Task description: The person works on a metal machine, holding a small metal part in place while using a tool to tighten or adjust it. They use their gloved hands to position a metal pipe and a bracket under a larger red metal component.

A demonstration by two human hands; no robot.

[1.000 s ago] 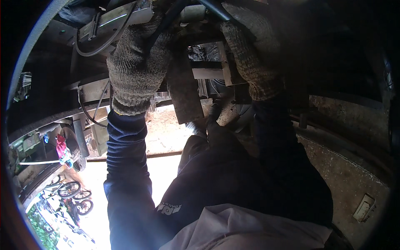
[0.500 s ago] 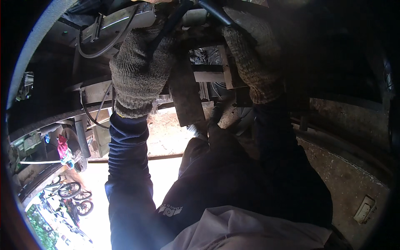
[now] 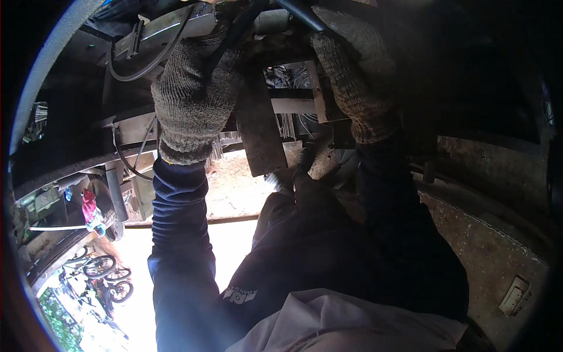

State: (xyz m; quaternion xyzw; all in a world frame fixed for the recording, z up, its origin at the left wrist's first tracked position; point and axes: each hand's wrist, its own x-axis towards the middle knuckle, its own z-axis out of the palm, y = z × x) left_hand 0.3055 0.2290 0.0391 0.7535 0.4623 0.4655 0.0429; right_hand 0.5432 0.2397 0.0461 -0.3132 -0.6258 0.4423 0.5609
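Note:
Both my hands wear grey knitted work gloves and are raised at the far side of the view. My left hand [image 3: 196, 97] is closed round a dark bar [image 3: 243, 26] that slants away toward the upper middle. A second dark bar [image 3: 302, 14] slants the other way and runs into my right hand [image 3: 355, 82], which is wrapped round it, with its outer side lost in shadow. The two bars lean toward each other at the top edge, where their far ends are cut off. Between my forearms, a dark flat plate [image 3: 262, 129] hangs below the bars.
Metal frame beams cross behind my hands, with a bent hose [image 3: 132, 77] at the upper left. A pink cloth [image 3: 91, 210] hangs at the left. Parked bicycles [image 3: 105, 276] stand in bright light at the lower left. A pale box [image 3: 514, 295] is on the right wall.
My left hand has shifted slightly left and away from me, along with its bar. My right hand has moved only a little; both grips look the same.

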